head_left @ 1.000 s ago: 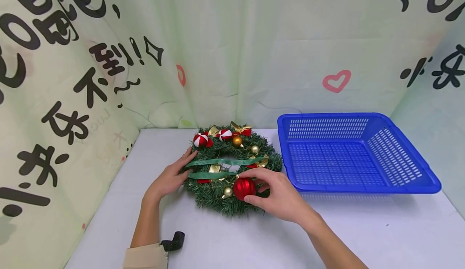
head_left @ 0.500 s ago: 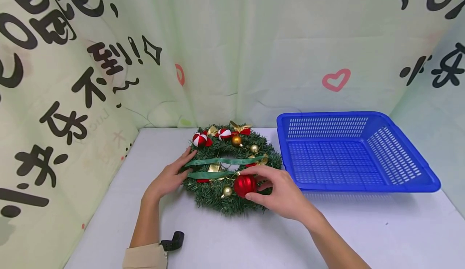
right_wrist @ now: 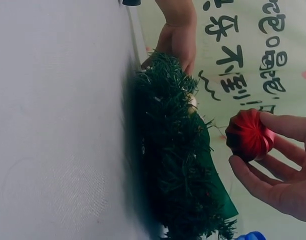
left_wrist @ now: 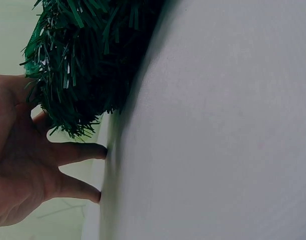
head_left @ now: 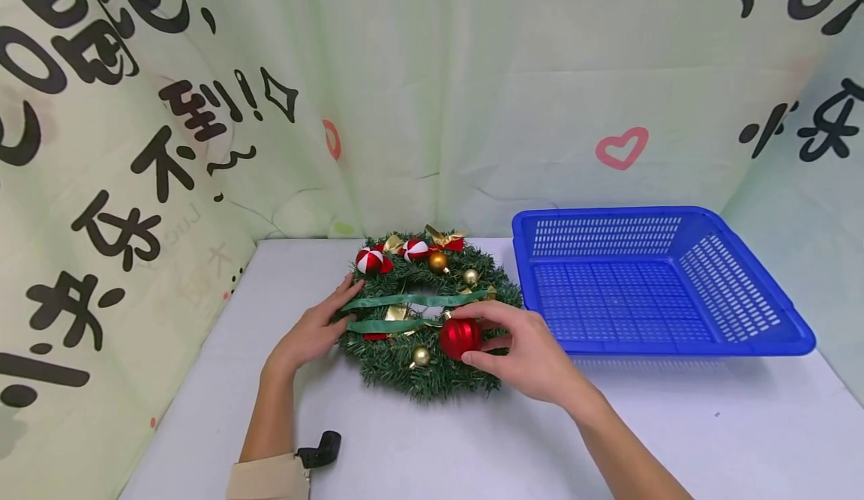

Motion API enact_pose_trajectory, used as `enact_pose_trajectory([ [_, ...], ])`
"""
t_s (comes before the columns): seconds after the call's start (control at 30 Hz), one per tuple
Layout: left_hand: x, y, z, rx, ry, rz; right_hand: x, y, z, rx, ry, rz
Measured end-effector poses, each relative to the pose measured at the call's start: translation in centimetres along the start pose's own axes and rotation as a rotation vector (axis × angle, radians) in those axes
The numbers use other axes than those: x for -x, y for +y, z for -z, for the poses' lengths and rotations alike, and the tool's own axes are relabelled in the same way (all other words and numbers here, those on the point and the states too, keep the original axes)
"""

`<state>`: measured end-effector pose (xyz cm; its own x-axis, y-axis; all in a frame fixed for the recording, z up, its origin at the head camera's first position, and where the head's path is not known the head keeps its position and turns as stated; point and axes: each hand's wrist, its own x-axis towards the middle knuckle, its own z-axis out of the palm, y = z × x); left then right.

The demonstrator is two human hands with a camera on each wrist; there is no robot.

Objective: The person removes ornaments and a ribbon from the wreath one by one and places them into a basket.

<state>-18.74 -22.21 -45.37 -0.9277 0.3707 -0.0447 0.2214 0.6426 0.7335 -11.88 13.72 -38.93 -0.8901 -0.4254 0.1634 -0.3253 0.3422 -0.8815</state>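
A green Christmas wreath (head_left: 385,369) lies on the table, trimmed with small baubles, bows and two green ribbon strips (head_left: 391,326). My left hand (head_left: 312,335) rests against its left edge; in the left wrist view the fingers (left_wrist: 77,152) are spread and straight, and two of the tips meet the table. Between thumb and fingertips my right hand (head_left: 523,350) pinches a ribbed red Christmas bauble (head_left: 460,338) over the wreath's front right part. The right wrist view shows that bauble (right_wrist: 250,135) held above the greenery, with a visible gap.
A blue plastic basket (head_left: 664,346) stands to the right, close to the wreath. Printed curtains (head_left: 540,110) enclose the back and sides. Beside the left sleeve is a black device (head_left: 320,450), and the white table (head_left: 405,455) extends in front.
My right hand has shifted the red bauble slightly right and up over the wreath, keeping its pinch. The left hand stays in place at the wreath's edge.
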Motion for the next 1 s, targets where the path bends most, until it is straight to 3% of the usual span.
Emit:
enact_pose_trajectory([
  [0.67,0.1,-0.1,-0.1,0.006,0.0,0.005,-0.1,0.4,1.2,0.018,0.063,-0.057],
  [1.0,0.1,0.0,-0.1,0.006,0.003,0.0,-0.2,0.8,1.7,-0.002,0.084,-0.043],
])
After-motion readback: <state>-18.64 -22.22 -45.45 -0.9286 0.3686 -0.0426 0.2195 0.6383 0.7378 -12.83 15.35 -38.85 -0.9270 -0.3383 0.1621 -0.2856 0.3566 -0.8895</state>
